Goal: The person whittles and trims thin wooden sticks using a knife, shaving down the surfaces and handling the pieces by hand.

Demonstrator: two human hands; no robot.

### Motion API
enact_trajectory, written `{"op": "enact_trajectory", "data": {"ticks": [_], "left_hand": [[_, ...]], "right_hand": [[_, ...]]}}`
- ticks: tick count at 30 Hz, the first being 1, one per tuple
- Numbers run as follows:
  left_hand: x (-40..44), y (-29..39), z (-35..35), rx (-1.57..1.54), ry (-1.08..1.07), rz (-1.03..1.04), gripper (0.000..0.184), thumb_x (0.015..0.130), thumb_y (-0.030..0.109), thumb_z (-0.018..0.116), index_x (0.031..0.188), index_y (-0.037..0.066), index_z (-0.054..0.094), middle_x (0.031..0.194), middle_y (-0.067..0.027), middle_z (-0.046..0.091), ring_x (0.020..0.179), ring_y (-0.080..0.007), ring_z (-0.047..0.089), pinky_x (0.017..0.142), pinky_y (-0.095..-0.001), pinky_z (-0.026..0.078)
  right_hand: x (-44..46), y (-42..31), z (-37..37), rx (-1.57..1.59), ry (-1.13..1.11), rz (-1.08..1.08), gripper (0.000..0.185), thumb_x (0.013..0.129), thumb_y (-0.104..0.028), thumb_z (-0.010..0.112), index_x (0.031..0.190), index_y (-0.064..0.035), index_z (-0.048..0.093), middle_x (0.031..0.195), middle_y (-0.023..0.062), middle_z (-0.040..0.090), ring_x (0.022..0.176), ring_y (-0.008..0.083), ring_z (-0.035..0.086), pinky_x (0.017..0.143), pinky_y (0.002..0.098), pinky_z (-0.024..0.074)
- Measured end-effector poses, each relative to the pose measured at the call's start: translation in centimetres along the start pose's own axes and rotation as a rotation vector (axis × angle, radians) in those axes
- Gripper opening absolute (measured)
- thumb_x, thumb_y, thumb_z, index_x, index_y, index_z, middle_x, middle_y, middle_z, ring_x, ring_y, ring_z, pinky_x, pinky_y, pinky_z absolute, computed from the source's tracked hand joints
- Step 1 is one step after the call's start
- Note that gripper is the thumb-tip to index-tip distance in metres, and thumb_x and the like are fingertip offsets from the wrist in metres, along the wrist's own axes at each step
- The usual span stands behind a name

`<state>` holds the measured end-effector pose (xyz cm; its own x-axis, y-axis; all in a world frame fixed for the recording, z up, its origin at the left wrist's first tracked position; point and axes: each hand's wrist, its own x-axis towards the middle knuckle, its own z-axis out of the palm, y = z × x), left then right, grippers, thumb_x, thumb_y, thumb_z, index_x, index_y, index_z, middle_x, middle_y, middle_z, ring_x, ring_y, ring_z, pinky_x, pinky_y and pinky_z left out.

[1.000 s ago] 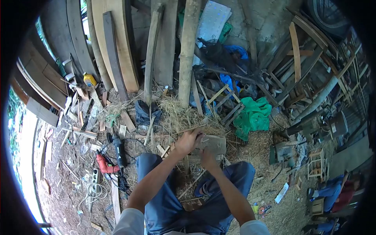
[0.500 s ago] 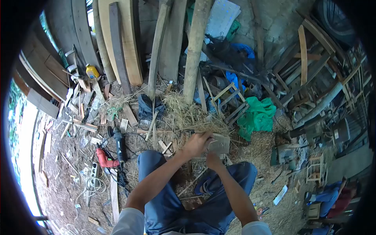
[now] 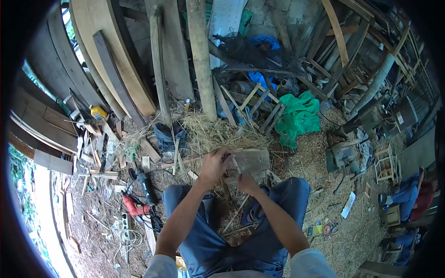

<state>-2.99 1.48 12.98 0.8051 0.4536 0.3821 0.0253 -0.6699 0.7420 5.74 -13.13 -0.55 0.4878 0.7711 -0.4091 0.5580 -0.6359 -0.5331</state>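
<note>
My left hand [image 3: 216, 164] is curled, its fingertips close to a thin, pale wooden stick [image 3: 235, 163]. Whatever lies inside those fingers is hidden. Just right of it and lower, my right hand [image 3: 248, 183] is closed around the lower end of the stick, which stands up at a slant. Behind both hands lies a flat wooden block [image 3: 252, 161], low in front of my knees. A narrow brown piece of wood [image 3: 225, 187] shows below my left hand.
To the left lie a red drill [image 3: 134, 205], an angle grinder [image 3: 146, 189] and a power strip [image 3: 125, 227] with tangled cords. Boards [image 3: 123, 60] lean at the back. A green cloth [image 3: 298, 118] lies right of the block. Another person [image 3: 408, 197] sits at far right.
The view has swung, shifting the background. My left hand has moved slightly left relative to the block, uncovering more of it. The pale stick between my hands shows more clearly.
</note>
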Motion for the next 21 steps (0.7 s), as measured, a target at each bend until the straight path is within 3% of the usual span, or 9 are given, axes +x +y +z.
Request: {"op": "enact_trajectory", "data": {"ticks": [2, 6, 8, 12, 14, 15, 17, 21], "left_hand": [[0.0, -0.6, 0.4, -0.037, 0.039, -0.019, 0.013, 0.079, 0.005, 0.066, 0.087, 0.002, 0.057, 0.077, -0.0172, 0.064, 0.068, -0.0334, 0.064, 0.058, -0.0378, 0.05], [-0.4, -0.4, 1.1, -0.093, 0.037, -0.01, 0.014, 0.078, 0.003, 0.067, 0.086, 0.001, 0.056, 0.075, -0.0169, 0.063, 0.069, -0.0329, 0.064, 0.058, -0.0374, 0.049], [-0.5, -0.2, 1.0, -0.007, 0.003, 0.088, 0.014, 0.077, 0.002, 0.067, 0.084, 0.0, 0.055, 0.074, -0.0163, 0.062, 0.07, -0.0314, 0.064, 0.059, -0.0368, 0.05], [-0.9, 0.0, 1.0, 0.0, -0.004, 0.023, 0.014, 0.078, 0.002, 0.067, 0.083, 0.0, 0.054, 0.074, -0.0158, 0.062, 0.068, -0.0316, 0.063, 0.058, -0.0366, 0.05], [-0.7, -0.1, 0.8, -0.079, 0.005, -0.018, 0.014, 0.079, 0.003, 0.067, 0.083, 0.0, 0.054, 0.075, -0.0162, 0.062, 0.066, -0.0312, 0.063, 0.057, -0.0365, 0.049], [-0.9, 0.0, 1.2, -0.081, 0.002, -0.018, 0.014, 0.079, 0.003, 0.067, 0.083, 0.0, 0.054, 0.075, -0.0162, 0.062, 0.066, -0.0312, 0.063, 0.057, -0.0365, 0.049], [-1.2, 0.0, 1.4, -0.025, -0.015, 0.05, 0.015, 0.08, 0.004, 0.067, 0.083, 0.0, 0.053, 0.073, -0.0166, 0.061, 0.063, -0.0305, 0.063, 0.056, -0.0358, 0.049], [-1.3, 0.8, 1.4, 0.008, -0.014, 0.047, 0.015, 0.08, 0.004, 0.067, 0.084, -0.001, 0.053, 0.072, -0.0165, 0.061, 0.064, -0.0309, 0.063, 0.057, -0.0354, 0.05]], "right_hand": [[-2.4, -3.8, -4.2, -0.1, 0.231, -0.174, 0.026, 0.094, -0.017, 0.045, 0.09, 0.0073, 0.054, 0.077, 0.0255, 0.061, 0.067, 0.0397, 0.063, 0.055, 0.043, 0.0488], [-4.1, -6.4, -5.9, 0.059, 0.219, -0.013, 0.027, 0.095, -0.017, 0.043, 0.083, 0.0056, 0.052, 0.075, 0.0232, 0.059, 0.066, 0.0392, 0.061, 0.058, 0.0445, 0.0487], [-3.5, -4.1, -3.6, -0.121, 0.332, -0.247, 0.026, 0.095, -0.018, 0.043, 0.087, 0.0056, 0.052, 0.077, 0.0228, 0.059, 0.071, 0.0387, 0.061, 0.062, 0.0453, 0.0487], [-2.3, -3.5, -1.8, 0.185, 0.183, 0.03, 0.022, 0.094, -0.016, 0.045, 0.09, 0.0041, 0.053, 0.087, 0.0234, 0.059, 0.079, 0.0369, 0.063, 0.063, 0.0444, 0.0493], [-1.9, -3.5, -1.6, -0.414, 0.113, -0.153, 0.021, 0.091, -0.014, 0.049, 0.096, 0.0051, 0.054, 0.101, 0.0258, 0.059, 0.09, 0.0349, 0.063, 0.065, 0.0432, 0.0505], [-1.6, -2.5, -0.8, -0.412, 0.113, -0.149, 0.021, 0.091, -0.014, 0.049, 0.096, 0.0051, 0.054, 0.101, 0.0258, 0.059, 0.09, 0.0349, 0.063, 0.065, 0.0432, 0.0505], [0.0, 0.5, 2.7, -0.019, 0.046, 0.037, 0.022, 0.089, -0.014, 0.053, 0.1, 0.0046, 0.055, 0.106, 0.0234, 0.058, 0.092, 0.0306, 0.062, 0.065, 0.0393, 0.0516], [2.0, 4.5, 8.2, -0.373, 0.184, -0.164, 0.027, 0.087, -0.016, 0.057, 0.105, 0.0043, 0.055, 0.1, 0.0215, 0.06, 0.088, 0.0298, 0.062, 0.064, 0.0345, 0.0528]]}}
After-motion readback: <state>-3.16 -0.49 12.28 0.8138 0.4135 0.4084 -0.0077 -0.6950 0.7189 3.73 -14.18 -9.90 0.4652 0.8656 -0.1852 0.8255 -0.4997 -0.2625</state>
